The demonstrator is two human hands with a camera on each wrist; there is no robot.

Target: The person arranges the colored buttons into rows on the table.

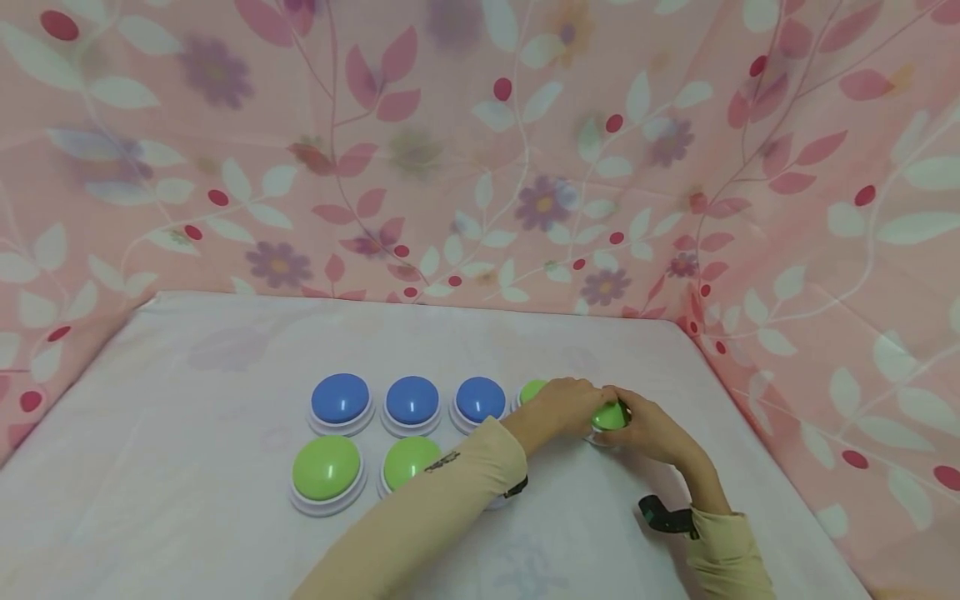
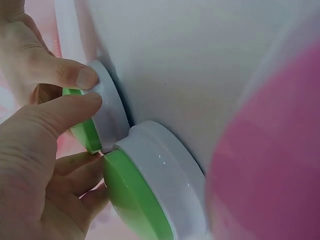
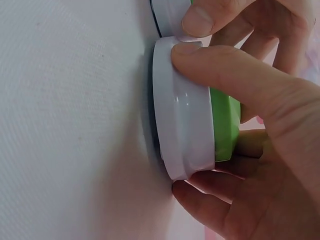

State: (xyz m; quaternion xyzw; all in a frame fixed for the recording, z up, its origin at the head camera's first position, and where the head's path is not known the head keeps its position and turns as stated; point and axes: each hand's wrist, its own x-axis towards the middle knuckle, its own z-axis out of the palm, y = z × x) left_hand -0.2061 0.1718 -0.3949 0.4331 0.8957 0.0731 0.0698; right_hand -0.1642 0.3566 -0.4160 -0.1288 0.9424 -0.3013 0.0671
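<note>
At the right end of the back row stands a green domed push button (image 1: 611,416) with a white base (image 3: 182,110). My right hand (image 1: 655,427) grips it from the right, thumb on the white base and fingers curled round the far side. From the left, my left hand (image 1: 564,407) holds the same button's near edge, its thumb (image 2: 75,110) close to the right thumb. Beside it on the left, almost touching, is another green button (image 1: 532,389), partly hidden by my left hand.
Left along the back row sit three blue buttons (image 1: 412,401). In front are two green buttons (image 1: 326,468), one partly behind my left sleeve. A pink dome (image 2: 275,150) looms in the left wrist view. White cloth (image 1: 187,467) covers the table; floral fabric (image 1: 465,167) hangs around it.
</note>
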